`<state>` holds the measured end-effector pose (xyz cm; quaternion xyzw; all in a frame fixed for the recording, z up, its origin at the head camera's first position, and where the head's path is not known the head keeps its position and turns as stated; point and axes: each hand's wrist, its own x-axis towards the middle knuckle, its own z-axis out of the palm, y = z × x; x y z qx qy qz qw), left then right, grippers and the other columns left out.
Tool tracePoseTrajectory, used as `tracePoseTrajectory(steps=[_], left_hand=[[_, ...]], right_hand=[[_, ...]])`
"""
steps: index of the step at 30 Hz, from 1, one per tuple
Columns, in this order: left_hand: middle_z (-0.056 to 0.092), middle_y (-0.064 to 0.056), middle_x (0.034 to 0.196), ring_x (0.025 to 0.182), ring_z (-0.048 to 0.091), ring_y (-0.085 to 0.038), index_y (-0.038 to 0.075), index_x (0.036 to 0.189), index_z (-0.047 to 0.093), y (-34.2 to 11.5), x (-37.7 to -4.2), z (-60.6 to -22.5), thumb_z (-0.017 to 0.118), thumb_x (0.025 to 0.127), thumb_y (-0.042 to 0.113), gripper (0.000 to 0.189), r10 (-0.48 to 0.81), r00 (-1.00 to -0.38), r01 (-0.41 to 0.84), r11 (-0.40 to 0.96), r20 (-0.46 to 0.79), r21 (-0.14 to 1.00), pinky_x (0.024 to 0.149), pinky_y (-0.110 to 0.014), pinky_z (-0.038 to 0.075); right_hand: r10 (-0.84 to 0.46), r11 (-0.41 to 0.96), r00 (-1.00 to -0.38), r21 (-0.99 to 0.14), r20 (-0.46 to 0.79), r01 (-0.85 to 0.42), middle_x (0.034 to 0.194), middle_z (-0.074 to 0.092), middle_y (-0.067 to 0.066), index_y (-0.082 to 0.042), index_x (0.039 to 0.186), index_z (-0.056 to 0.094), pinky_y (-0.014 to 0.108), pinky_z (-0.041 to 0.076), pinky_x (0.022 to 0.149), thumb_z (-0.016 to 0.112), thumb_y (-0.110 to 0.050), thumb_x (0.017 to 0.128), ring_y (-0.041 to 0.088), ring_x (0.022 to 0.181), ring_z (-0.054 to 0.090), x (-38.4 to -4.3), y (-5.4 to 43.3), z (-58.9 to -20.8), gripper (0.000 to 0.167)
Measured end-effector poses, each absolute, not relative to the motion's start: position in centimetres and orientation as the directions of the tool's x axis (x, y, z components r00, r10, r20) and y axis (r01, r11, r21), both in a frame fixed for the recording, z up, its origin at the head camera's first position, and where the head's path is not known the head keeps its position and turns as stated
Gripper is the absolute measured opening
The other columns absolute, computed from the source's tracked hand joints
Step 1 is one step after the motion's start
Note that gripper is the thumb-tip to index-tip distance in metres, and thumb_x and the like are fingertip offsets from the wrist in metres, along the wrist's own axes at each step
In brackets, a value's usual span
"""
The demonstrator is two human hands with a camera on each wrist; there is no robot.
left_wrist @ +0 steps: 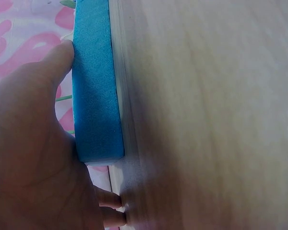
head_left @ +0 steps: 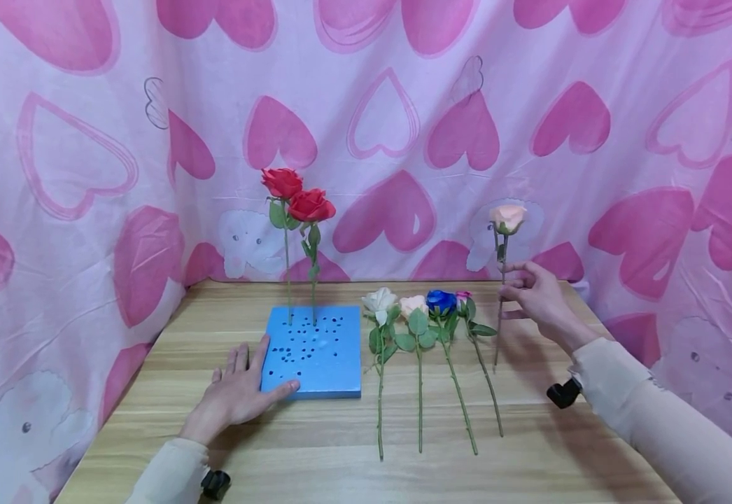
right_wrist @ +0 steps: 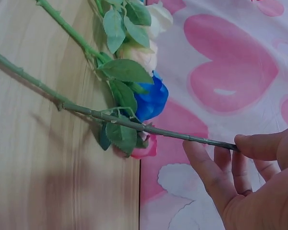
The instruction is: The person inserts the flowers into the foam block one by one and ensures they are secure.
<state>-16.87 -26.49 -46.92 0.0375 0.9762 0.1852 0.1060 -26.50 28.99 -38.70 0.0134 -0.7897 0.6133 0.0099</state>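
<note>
Upright at the right, a pale pink rose point(head_left: 508, 218) is held by my right hand point(head_left: 537, 295), whose thumb and fingers pinch its stem point(right_wrist: 173, 132). My left hand point(head_left: 236, 392) rests against the left front corner of a blue foam board point(head_left: 334, 374), fingers straight along the side and thumb on the front edge. The left wrist view shows the thumb touching the board's blue side point(left_wrist: 96, 86). Two red roses, one in front point(head_left: 312, 206) and one behind point(head_left: 281, 183), stand in holes near the board's back. Several other holes dot its top.
Between board and right hand, a white rose point(head_left: 379, 304), a second pale pink rose point(head_left: 413, 306), a blue rose point(head_left: 441, 302) and a magenta rose point(head_left: 463, 297) lie in a row, stems toward me. A heart-patterned curtain point(head_left: 385, 119) surrounds the wooden table point(head_left: 315, 448).
</note>
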Motion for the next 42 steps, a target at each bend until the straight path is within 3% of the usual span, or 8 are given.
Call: tracePoseTrajectory(steps=[8, 17, 29, 37, 42], left_hand=[[0.007, -0.045, 0.176, 0.162, 0.005, -0.069, 0.008, 0.18, 0.004, -26.5, -17.0, -47.1, 0.053, 0.096, 0.091, 0.127, 0.113, -0.975, 0.037, 0.931, -0.191, 0.362, 0.123, -0.089, 0.011], [0.007, -0.045, 0.177, 0.162, 0.005, -0.069, 0.009, 0.18, 0.004, -26.5, -17.0, -47.2, 0.053, 0.096, 0.09, 0.127, 0.11, -0.974, 0.031, 0.929, -0.196, 0.369, 0.124, -0.089, 0.009], [0.006, -0.046, 0.176, 0.162, 0.004, -0.069, 0.008, 0.179, 0.004, -26.7, -17.0, -47.0, 0.053, 0.096, 0.09, 0.126, 0.116, -0.976, 0.042, 0.931, -0.183, 0.364, 0.123, -0.089, 0.01], [0.005, -0.045, 0.176, 0.162, 0.004, -0.069, 0.009, 0.18, 0.003, -26.6, -16.9, -46.9, 0.053, 0.096, 0.09, 0.127, 0.113, -0.974, 0.034, 0.929, -0.196, 0.368, 0.123, -0.089, 0.01], [0.006, -0.045, 0.176, 0.162, 0.004, -0.069, 0.009, 0.18, 0.003, -26.5, -16.9, -47.0, 0.053, 0.096, 0.09, 0.127, 0.112, -0.975, 0.034, 0.93, -0.194, 0.367, 0.123, -0.089, 0.01]], right_hand=[[-0.009, 0.248, -0.997, -0.966, 0.074, -0.074, 0.111, 0.067, 0.012, 0.004, 0.153, 0.048, 0.051, 0.07, 0.079, 0.067, 0.006, 0.107, 0.013, 0.091, 0.074, -26.5, 27.3, -38.2, 0.049], [0.0, 0.244, -0.994, -0.964, 0.112, -0.108, 0.102, 0.068, -0.002, 0.002, 0.151, 0.05, 0.051, 0.07, 0.077, 0.069, 0.003, 0.108, 0.014, 0.091, 0.073, -26.8, 25.7, -38.4, 0.047], [0.01, 0.268, -0.992, -0.956, 0.127, -0.119, 0.117, 0.062, 0.017, -0.002, 0.152, 0.051, 0.053, 0.07, 0.08, 0.069, -0.002, 0.109, 0.013, 0.092, 0.073, -27.6, 24.3, -37.7, 0.047], [-0.022, 0.183, -0.987, -0.97, 0.161, -0.163, 0.114, 0.059, 0.017, 0.0, 0.146, 0.053, 0.048, 0.07, 0.078, 0.067, 0.005, 0.108, 0.014, 0.09, 0.073, -28.2, 22.0, -37.2, 0.041], [-0.034, 0.181, -0.984, -0.968, 0.173, -0.176, 0.113, 0.059, 0.016, 0.005, 0.145, 0.052, 0.05, 0.069, 0.081, 0.068, 0.006, 0.106, 0.014, 0.091, 0.072, -28.5, 20.8, -37.0, 0.041]])
